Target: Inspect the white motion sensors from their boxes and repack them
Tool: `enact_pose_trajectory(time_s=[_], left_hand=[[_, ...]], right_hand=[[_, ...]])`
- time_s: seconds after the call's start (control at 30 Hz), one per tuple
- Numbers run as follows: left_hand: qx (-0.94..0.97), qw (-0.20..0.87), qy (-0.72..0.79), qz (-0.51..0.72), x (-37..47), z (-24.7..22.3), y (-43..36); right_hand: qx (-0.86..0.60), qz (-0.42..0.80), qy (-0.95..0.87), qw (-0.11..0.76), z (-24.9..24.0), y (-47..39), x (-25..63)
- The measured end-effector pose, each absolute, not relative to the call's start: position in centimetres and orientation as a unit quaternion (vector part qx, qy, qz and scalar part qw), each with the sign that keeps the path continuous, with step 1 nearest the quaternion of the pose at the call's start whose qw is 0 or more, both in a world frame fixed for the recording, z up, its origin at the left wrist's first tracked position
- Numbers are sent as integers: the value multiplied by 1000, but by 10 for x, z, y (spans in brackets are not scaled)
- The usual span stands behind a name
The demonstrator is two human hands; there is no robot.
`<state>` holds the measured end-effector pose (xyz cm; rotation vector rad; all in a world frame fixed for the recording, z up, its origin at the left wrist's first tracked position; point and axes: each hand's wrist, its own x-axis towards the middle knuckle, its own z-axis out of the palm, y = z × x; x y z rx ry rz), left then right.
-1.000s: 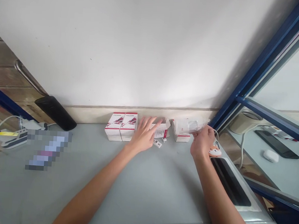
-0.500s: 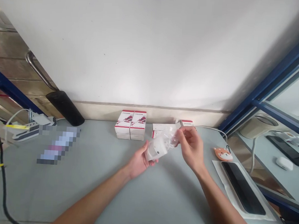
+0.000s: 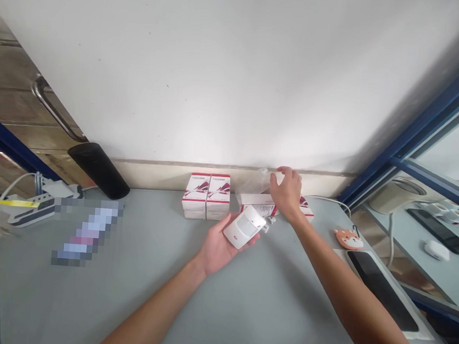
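A white motion sensor (image 3: 245, 226) with a curved front and a small bracket on its side rests in my left hand (image 3: 220, 247). The fingers are closed around its lower part and its window faces up. At the back of the table, my right hand (image 3: 288, 192) is raised above a white-and-red box (image 3: 257, 199). Its thumb and fingers are apart, beside a clear plastic bag (image 3: 255, 183) lying behind and over that box. Whether a fingertip still touches the bag is hard to see.
Two red-and-white boxes (image 3: 207, 195) stand side by side against the wall. Another box (image 3: 306, 208) is partly behind my right wrist. A fox-face pouch (image 3: 348, 238) and a black-screened device (image 3: 382, 290) lie right. A black cylinder (image 3: 99, 169) and power strip (image 3: 34, 208) are left.
The clear bag has come off the motion sensor. My right hand moved back and up with it to the boxes, and its fingers spread. My left hand kept hold of the sensor.
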<state>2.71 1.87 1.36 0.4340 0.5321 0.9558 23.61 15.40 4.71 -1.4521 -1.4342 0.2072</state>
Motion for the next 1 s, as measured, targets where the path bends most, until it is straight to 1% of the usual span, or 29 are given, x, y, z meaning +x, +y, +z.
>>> enact_pose_trajectory(time_s=[0.13,0.2,0.23,0.3,0.33,0.47,0.53,0.6,0.67,0.77,1.0], left_hand=[[169,836,235,466,25,16,19],[157,841,228,465,24,18,19],[155,843,228,462,24,18,19],[158,844,235,455,23,18,19],[159,845,240,451,24,18,19],[162,840,248,454,28,15,20],[170,833,257,460,32,15,19],[181,827,267,461,35,15,17],[191,828,267,455,37,15,16],[199,836,263,439,37,13,17],[216,837,286,413,42,3,14]], right_hand=[[-628,-3,-621,469,47,147,238],[-609,-6,-629,484,52,136,242],[-591,18,-629,504,53,128,244],[-546,115,-631,539,53,108,245],[-528,186,-634,533,50,96,244],[-472,429,-624,451,36,58,235],[-459,504,-589,435,31,51,229],[-459,545,-548,439,30,50,225],[-462,562,-519,449,29,52,224],[-470,549,-511,466,25,56,224],[-496,462,-454,578,22,70,242]])
